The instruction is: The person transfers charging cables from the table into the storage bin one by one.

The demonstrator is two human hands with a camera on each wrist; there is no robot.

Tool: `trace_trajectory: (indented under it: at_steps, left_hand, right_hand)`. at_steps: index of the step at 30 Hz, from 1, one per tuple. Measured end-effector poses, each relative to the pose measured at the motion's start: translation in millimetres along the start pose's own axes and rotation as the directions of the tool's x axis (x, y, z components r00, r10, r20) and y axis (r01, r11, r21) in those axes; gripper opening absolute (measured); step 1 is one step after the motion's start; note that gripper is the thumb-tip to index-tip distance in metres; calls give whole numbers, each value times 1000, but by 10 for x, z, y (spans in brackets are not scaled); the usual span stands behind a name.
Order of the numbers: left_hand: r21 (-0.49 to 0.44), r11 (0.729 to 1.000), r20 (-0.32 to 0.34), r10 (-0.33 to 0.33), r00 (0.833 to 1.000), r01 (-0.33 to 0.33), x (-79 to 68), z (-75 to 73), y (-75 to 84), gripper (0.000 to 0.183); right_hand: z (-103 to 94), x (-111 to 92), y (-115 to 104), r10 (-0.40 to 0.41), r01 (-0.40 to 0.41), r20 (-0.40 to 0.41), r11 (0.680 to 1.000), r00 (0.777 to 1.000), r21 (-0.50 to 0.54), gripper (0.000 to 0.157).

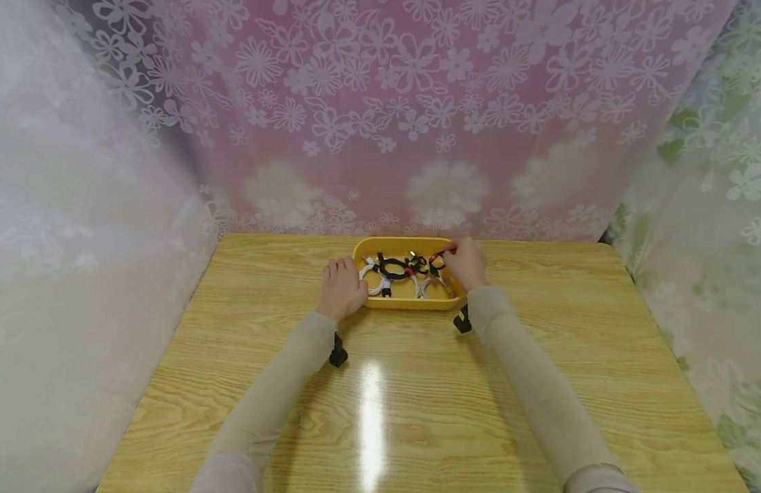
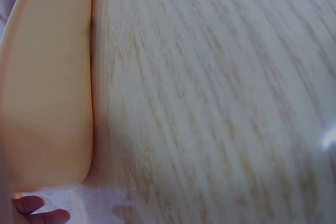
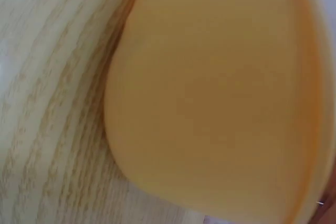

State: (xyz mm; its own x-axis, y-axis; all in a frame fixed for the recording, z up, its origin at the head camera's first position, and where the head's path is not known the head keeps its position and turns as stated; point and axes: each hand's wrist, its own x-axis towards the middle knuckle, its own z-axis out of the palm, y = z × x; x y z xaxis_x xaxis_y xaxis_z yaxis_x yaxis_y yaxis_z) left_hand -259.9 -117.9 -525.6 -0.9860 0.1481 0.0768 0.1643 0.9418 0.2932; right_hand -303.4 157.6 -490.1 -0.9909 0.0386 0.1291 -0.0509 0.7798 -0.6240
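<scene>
A shallow yellow bin holds several coiled cables. At its left end my left hand grips the rim, with fingertips showing past the bin's end in the left wrist view. My right hand reaches over the right end and pinches a black cable with a bit of red on it. Beside that, a black coil with a red tie lies on top of white coiled cables. Only the bin's outer wall fills most of the right wrist view.
The bin stands near the back edge of a wood-grain table. Behind it hangs a pink floral curtain, with pale curtains at both sides. A black wrist device sits under the right sleeve, another under the left.
</scene>
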Motion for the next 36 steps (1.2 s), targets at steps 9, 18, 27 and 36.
trace_trajectory:
  at_steps: [9,18,27,36]
  left_hand:
    - [-11,1000,11,-5,1000,5,-2,-19,18,31]
    - [-10,1000,2,-8,1000,8,0,4,14,29]
    - [-11,1000,-2,-18,1000,18,8,14,10,29]
    - [-10,1000,0,-20,1000,20,3,8,5,28]
  right_hand:
    - [146,72,74,-106,87,-101,981,989,-173,20]
    - [208,76,36,-107,73,-103,954,989,-291,23]
    - [216,90,23,-72,63,-12,933,997,-354,17]
    - [252,111,32,-51,67,50,910,997,-409,19]
